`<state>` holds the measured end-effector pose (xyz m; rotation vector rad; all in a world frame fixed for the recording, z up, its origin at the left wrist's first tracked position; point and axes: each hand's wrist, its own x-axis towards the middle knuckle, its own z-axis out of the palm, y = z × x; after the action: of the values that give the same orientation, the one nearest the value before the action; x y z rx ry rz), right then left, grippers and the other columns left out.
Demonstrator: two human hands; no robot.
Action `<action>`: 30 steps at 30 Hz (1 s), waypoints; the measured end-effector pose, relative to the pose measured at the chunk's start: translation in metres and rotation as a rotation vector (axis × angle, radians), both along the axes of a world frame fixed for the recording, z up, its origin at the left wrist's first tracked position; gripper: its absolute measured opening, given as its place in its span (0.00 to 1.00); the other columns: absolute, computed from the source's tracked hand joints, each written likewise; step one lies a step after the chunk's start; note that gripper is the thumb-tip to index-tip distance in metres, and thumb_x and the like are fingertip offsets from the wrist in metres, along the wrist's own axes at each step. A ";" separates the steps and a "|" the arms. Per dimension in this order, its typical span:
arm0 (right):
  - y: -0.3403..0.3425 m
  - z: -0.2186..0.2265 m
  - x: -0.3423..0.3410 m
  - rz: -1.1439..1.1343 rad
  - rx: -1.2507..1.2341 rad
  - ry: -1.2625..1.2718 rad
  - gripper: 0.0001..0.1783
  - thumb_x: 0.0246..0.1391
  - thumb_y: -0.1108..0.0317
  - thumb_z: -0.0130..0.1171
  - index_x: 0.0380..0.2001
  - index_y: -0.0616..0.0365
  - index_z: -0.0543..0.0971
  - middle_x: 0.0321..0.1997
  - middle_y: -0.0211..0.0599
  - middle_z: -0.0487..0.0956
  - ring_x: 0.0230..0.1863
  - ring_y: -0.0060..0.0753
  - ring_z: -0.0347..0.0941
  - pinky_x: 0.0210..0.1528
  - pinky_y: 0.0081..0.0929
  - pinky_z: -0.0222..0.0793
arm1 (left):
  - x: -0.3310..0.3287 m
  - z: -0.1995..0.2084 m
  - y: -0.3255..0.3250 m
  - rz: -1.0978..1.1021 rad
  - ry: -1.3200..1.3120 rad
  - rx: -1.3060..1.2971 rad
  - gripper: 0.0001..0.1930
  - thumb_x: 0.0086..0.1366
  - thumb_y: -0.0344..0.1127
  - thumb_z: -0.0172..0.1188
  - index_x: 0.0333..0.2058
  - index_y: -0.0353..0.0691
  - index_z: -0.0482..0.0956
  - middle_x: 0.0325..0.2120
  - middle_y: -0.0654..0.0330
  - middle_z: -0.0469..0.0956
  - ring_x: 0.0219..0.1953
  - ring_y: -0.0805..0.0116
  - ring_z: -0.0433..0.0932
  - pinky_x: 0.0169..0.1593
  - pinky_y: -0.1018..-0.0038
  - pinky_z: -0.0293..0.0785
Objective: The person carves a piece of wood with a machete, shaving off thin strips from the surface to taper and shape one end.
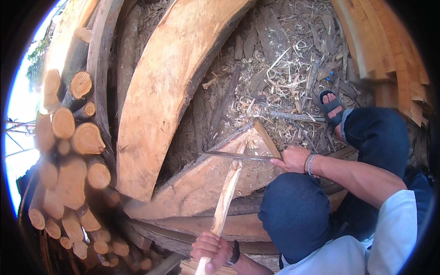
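My left hand [211, 250] is closed round the lower part of a pale, partly shaved wooden stick [226, 198], which slants up and away. The stick's far end lies over a thick angled wood slab [188, 190] strewn with shavings. In my right hand [293, 159] is a long-bladed knife [229, 156], its handle hidden by my fingers. The narrow blade points left and crosses the stick near its far end, apparently touching it. A rounded shape in dark blue cloth [295, 215] rises between my arms, just below my right hand.
A large curved plank [169, 78] lies at upper left. Cut logs [87, 137] are stacked at far left, and boards [380, 41] lean at upper right. Shavings and bark [293, 78] cover the ground. My sandalled foot [331, 106] rests right of centre.
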<state>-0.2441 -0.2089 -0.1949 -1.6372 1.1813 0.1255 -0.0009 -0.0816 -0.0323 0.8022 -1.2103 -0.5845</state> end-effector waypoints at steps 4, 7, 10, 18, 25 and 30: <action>-0.006 0.000 -0.011 -0.034 -0.004 0.057 0.42 0.63 0.36 0.38 0.25 0.69 0.82 0.27 0.60 0.80 0.32 0.59 0.80 0.40 0.48 0.75 | -0.001 -0.001 -0.003 0.005 0.017 0.001 0.20 0.50 0.44 0.55 0.10 0.47 0.55 0.04 0.67 0.55 0.09 0.75 0.53 0.21 0.78 0.54; -0.005 -0.007 -0.007 -0.074 0.035 0.057 0.42 0.62 0.36 0.38 0.25 0.69 0.82 0.27 0.61 0.80 0.33 0.59 0.80 0.41 0.49 0.75 | 0.002 -0.002 0.003 0.015 0.009 0.005 0.20 0.51 0.45 0.54 0.10 0.47 0.55 0.04 0.67 0.55 0.09 0.76 0.53 0.21 0.78 0.54; -0.002 -0.001 -0.009 -0.016 0.009 0.045 0.42 0.63 0.36 0.38 0.26 0.69 0.82 0.28 0.61 0.80 0.34 0.59 0.80 0.41 0.48 0.75 | 0.004 -0.004 0.001 0.023 0.039 -0.013 0.19 0.51 0.45 0.54 0.10 0.47 0.55 0.05 0.67 0.54 0.09 0.75 0.52 0.21 0.77 0.53; -0.001 0.004 -0.003 -0.035 0.023 0.053 0.42 0.62 0.36 0.39 0.25 0.70 0.82 0.28 0.61 0.80 0.35 0.60 0.79 0.41 0.48 0.75 | 0.018 -0.015 0.016 0.151 0.126 -0.012 0.19 0.56 0.46 0.49 0.12 0.49 0.54 0.07 0.68 0.52 0.12 0.75 0.51 0.25 0.76 0.55; -0.001 0.007 0.003 -0.065 -0.076 0.061 0.44 0.62 0.35 0.37 0.21 0.68 0.81 0.22 0.59 0.79 0.30 0.59 0.79 0.36 0.49 0.76 | 0.021 -0.023 0.027 0.252 0.223 -0.019 0.20 0.59 0.47 0.46 0.12 0.49 0.53 0.07 0.68 0.51 0.13 0.75 0.51 0.25 0.76 0.54; -0.013 0.013 -0.012 0.013 -0.059 0.134 0.41 0.63 0.38 0.38 0.26 0.68 0.83 0.28 0.58 0.81 0.34 0.57 0.80 0.42 0.48 0.76 | 0.014 -0.026 0.026 0.309 0.251 -0.015 0.20 0.59 0.47 0.45 0.12 0.49 0.53 0.07 0.68 0.51 0.12 0.75 0.50 0.25 0.76 0.54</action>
<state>-0.2562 -0.2216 -0.1819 -1.7099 1.2859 0.2135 0.0133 -0.0556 -0.0586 0.8562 -0.8401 -0.4068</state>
